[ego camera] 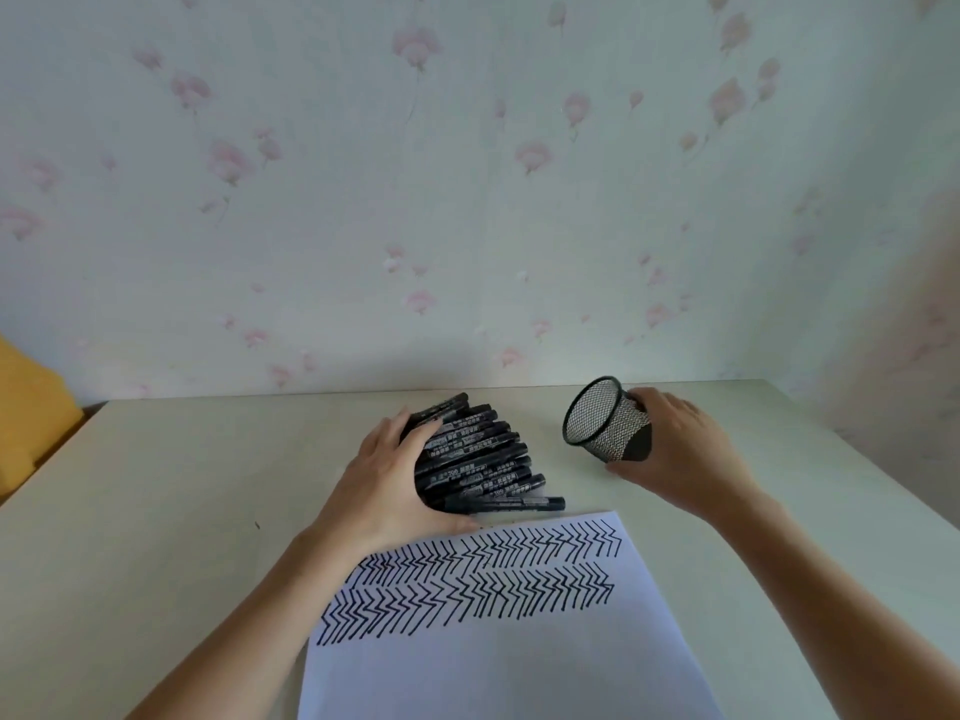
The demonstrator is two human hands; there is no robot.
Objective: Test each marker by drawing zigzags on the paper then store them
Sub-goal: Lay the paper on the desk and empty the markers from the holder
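Observation:
Several black markers (480, 454) lie side by side in a fanned row on the table, just beyond the paper. My left hand (387, 478) wraps over their left ends, fingers curled round the row. A black mesh pen cup (605, 420) is tipped on its side with its mouth facing left toward the markers; my right hand (675, 449) grips its base and wall. The white paper (493, 657) lies in front of me with rows of black zigzags (478, 579) across its upper part.
The pale table (182, 511) meets a flowered wall (467, 200) at the back. A yellow object (31, 407) stands off the table's left edge. The table's right edge runs diagonally past my right forearm.

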